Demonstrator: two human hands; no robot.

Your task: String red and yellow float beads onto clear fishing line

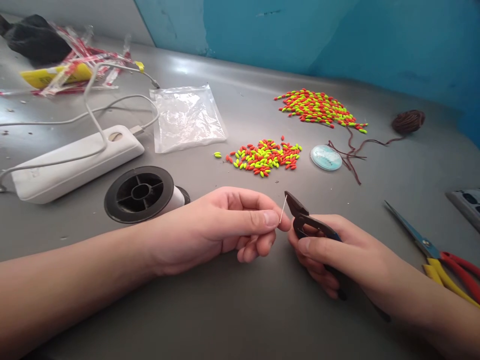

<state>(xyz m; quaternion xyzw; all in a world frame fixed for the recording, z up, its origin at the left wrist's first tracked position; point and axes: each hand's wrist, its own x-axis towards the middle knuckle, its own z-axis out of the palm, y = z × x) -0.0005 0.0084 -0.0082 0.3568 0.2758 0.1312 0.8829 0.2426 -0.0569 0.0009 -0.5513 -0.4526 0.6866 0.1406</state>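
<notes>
Head view showed the left hand pinching a short thin white wire between thumb and forefinger, the other fingers curled under. The right hand was clasped around the handles of dark pliers, whose nose stood just beside the wire's upper end, low above the grey table. Behind them lay a pile of red and yellow-green beads, with a round clear reel just beside it. A black spool sat near the left wrist, and scissors lay well apart to the right.
</notes>
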